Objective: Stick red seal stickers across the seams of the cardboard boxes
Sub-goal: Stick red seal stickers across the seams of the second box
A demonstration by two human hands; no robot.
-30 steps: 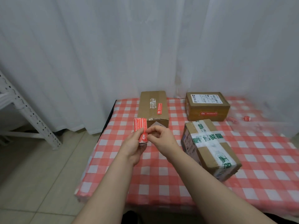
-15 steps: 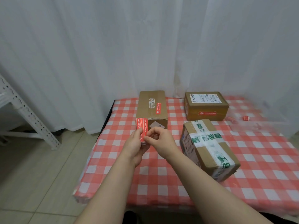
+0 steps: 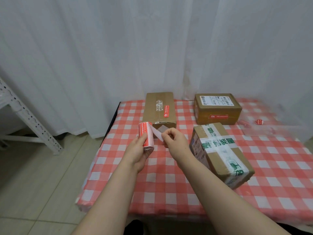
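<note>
Above the checked tablecloth (image 3: 169,184) at frame centre I see the right hand (image 3: 174,140) pinching the loose strip (image 3: 156,133) peeled off the sticker roll (image 3: 147,135), which the left hand (image 3: 137,150) grips with curled fingers just left, long box (image 3: 159,107) behind, taped box (image 3: 220,155) at right.

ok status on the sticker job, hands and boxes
Left hand grips sticker roll. Right hand pinches loose end, drawn clear of roll. Green-taped box shows no red seal. Nothing in the way.
</note>
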